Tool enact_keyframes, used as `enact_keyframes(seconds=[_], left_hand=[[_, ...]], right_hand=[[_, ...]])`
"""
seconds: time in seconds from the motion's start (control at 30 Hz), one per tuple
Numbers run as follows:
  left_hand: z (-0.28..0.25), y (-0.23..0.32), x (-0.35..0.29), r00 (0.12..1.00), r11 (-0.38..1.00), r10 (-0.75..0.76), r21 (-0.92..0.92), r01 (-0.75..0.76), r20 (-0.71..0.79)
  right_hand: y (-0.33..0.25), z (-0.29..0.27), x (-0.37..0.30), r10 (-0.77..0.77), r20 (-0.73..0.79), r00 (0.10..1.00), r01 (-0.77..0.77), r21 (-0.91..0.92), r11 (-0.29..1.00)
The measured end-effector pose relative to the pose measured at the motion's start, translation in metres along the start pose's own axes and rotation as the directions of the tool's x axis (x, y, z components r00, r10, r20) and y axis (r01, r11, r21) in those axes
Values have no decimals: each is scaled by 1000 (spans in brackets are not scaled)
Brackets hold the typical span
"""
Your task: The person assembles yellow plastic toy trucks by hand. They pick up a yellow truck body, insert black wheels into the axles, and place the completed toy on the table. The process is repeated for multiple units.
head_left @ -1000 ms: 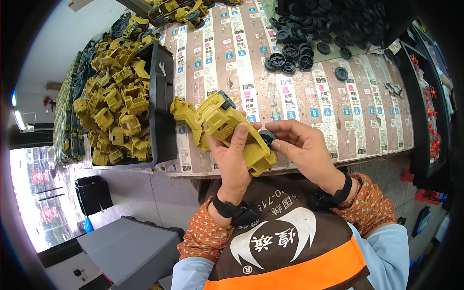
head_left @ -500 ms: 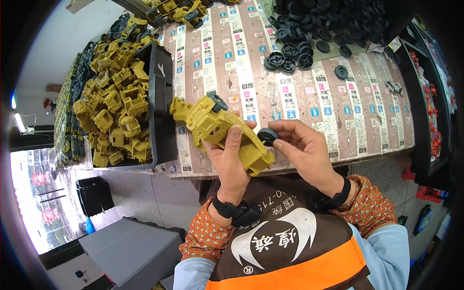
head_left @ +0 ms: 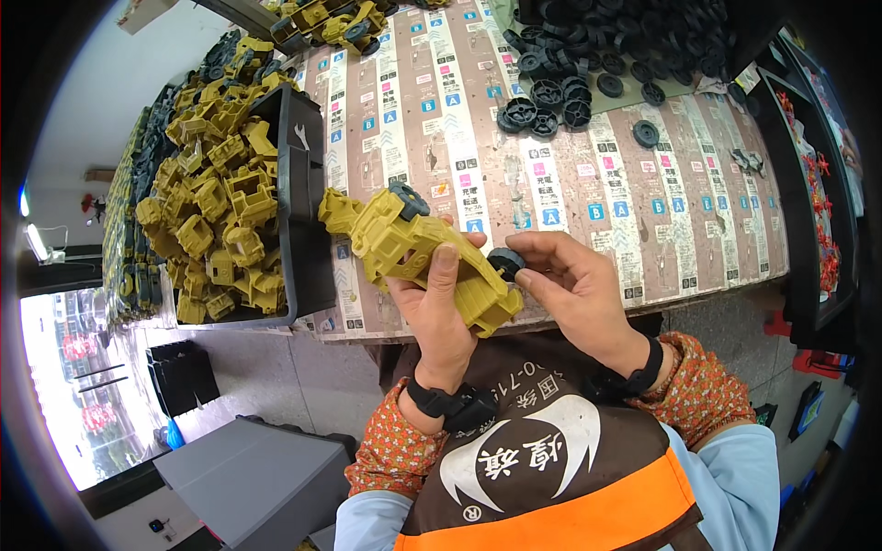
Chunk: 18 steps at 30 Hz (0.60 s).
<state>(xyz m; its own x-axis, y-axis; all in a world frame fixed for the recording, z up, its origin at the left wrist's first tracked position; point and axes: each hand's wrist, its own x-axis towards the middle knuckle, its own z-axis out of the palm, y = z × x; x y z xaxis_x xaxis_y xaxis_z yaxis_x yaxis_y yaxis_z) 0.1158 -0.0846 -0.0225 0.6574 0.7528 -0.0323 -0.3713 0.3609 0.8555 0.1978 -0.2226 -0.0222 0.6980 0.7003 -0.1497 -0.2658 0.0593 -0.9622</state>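
My left hand [head_left: 441, 312] is closed around a yellow plastic toy truck body [head_left: 395, 237], held tilted above the near edge of the table. One dark wheel [head_left: 410, 200] sits on the truck's far side. Between the thumb and fingers of my right hand [head_left: 574, 289] is a black toy wheel [head_left: 505, 263]. That wheel is right beside the truck's lower right side; whether it touches the body or an axle I cannot tell, since my fingertips and the wheel cover the spot.
A black crate [head_left: 306, 211] heaped with yellow truck parts [head_left: 216, 202] stands at the left. Many black wheels [head_left: 606, 55] lie piled at the back right, with a single wheel [head_left: 646, 134] apart from them. A black tray [head_left: 808, 202] of small red pieces is at the far right.
Both hands stay nearly in place. The wheel in my right hand has turned slightly and remains beside the truck. The whole view has shifted a little.
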Motion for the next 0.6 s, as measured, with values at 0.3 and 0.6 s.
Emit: enact_keyframes(seconds=[0.3, 0.6], left_hand=[[-9, -8, -6, 989, 980, 102, 159, -118, 105], [-11, -16, -10, 980, 968, 154, 177, -175, 126]], right_hand=[[-7, 7, -9, -280, 53, 958, 281, -355, 892], [-4, 16, -10, -295, 30, 955, 289, -327, 900]])
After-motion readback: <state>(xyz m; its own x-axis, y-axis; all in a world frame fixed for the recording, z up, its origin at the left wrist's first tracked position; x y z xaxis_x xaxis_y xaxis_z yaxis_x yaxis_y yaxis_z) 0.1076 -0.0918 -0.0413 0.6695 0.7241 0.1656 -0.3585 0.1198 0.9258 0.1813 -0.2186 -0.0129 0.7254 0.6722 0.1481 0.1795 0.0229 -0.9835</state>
